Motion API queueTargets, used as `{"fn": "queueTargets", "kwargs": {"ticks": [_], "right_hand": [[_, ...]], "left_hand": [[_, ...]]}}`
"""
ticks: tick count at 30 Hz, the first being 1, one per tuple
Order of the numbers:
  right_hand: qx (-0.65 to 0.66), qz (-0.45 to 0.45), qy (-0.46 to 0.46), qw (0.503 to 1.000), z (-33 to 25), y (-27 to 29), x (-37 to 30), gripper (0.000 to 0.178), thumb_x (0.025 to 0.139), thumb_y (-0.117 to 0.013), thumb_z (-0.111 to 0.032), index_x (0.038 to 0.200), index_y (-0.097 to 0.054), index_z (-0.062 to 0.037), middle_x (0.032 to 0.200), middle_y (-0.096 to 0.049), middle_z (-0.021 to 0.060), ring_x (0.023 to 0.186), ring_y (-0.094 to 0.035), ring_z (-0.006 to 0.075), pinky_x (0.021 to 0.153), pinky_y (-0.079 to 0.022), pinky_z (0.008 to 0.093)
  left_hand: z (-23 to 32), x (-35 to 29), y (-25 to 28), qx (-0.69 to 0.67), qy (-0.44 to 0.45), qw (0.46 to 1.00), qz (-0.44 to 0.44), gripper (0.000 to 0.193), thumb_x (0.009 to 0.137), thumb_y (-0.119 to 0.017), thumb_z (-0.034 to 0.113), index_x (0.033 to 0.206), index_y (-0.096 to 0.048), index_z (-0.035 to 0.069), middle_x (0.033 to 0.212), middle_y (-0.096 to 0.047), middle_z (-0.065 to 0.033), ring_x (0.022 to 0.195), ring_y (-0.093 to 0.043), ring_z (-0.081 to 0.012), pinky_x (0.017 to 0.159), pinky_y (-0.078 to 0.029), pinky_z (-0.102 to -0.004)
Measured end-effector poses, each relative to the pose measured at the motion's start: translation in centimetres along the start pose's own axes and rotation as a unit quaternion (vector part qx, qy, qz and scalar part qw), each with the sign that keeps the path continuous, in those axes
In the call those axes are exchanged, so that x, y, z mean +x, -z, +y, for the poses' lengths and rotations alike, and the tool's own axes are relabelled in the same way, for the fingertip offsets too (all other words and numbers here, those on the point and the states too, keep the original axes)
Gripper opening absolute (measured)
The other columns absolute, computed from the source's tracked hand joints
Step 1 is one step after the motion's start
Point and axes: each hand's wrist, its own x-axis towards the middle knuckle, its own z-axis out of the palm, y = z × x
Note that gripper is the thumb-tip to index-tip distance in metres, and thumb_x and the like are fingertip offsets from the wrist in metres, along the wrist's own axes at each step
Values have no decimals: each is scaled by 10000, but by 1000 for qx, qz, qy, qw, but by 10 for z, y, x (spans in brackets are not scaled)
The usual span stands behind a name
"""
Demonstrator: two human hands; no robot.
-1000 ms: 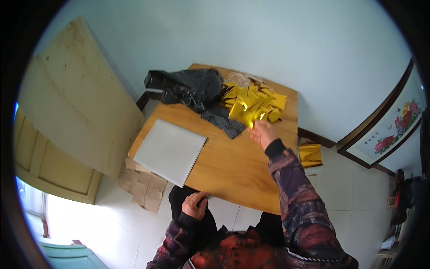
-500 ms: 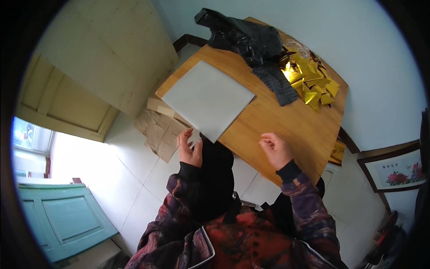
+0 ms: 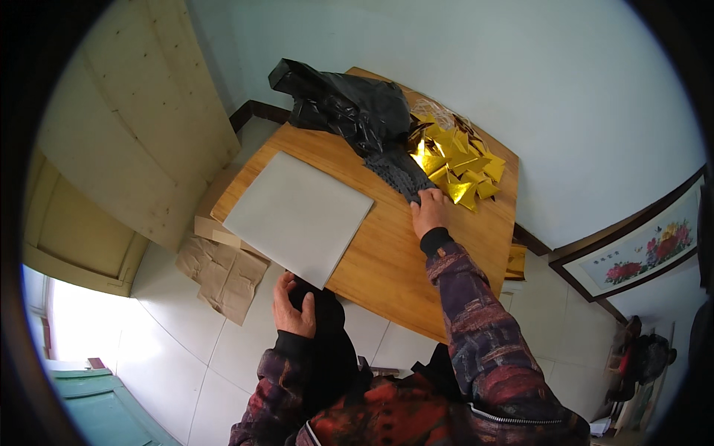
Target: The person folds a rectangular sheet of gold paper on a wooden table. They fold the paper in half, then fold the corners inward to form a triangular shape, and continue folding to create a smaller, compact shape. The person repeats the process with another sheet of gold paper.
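My right hand [image 3: 431, 212] reaches over the wooden table, its fingers curled where a dark, textured strip of the black plastic bag [image 3: 349, 104] meets a pile of shiny gold foil pieces [image 3: 465, 167]. What the fingertips pinch, if anything, is hidden. Just off the table's near edge, my left hand [image 3: 295, 308] holds nothing, thumb apart from the bent fingers. It is close to the near corner of a stack of pale grey-white sheets [image 3: 297, 215], which lies flat on the left part of the table.
The wooden table [image 3: 405, 275] stands near a pale wall. Flattened brown cardboard [image 3: 223, 279] lies on the tiled floor to its left. Cream wooden panels [image 3: 119, 111] are at the far left. A framed flower picture [image 3: 639, 245] leans at right.
My right hand has reached forward from the table's near side to the strip and gold pieces. The view has shifted, so the table sits lower and further left.
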Motion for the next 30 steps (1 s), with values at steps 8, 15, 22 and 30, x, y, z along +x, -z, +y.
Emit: {"fn": "queueTargets", "kwargs": {"ticks": [8, 15, 22, 30], "right_hand": [[25, 19, 21, 999, 25, -14, 19, 157, 785, -713, -123, 815, -582, -40, 886, -567, 167, 854, -572, 390, 717, -463, 491], [139, -119, -76, 980, 18, 19, 28, 413, 790, -776, -248, 1049, -608, 25, 977, -640, 194, 891, -617, 369, 786, -494, 391], [129, -39, 149, 980, -70, 47, -57, 218, 826, -676, -130, 997, -592, -25, 985, -616, 171, 956, -567, 360, 850, -450, 455], [90, -102, 283, 949, -171, 14, -118, 392, 755, -772, -208, 1051, -582, -36, 1197, -554, 106, 1145, -520, 311, 923, -448, 448]], "left_hand": [[1, 1, 3, -10, 3, 1000, 1, 549, 835, -650, 106, 1340, -448, 31, 1226, -599, -154, 1119, -593, -317, 956, -445, -421], [6, 4, 8, 3, 35, 999, -9, 568, 836, -653, 106, 1355, -430, 48, 1241, -600, -151, 1131, -588, -313, 967, -434, -426], [4, 6, 8, 20, 27, 999, -39, 662, 843, -604, 72, 1444, -326, 79, 1280, -605, -161, 1125, -605, -321, 957, -463, -432], [1, 10, 6, 22, 40, 999, -25, 679, 836, -553, 11, 1466, -318, 110, 1145, -684, -149, 1016, -658, -358, 903, -511, -418]]}}
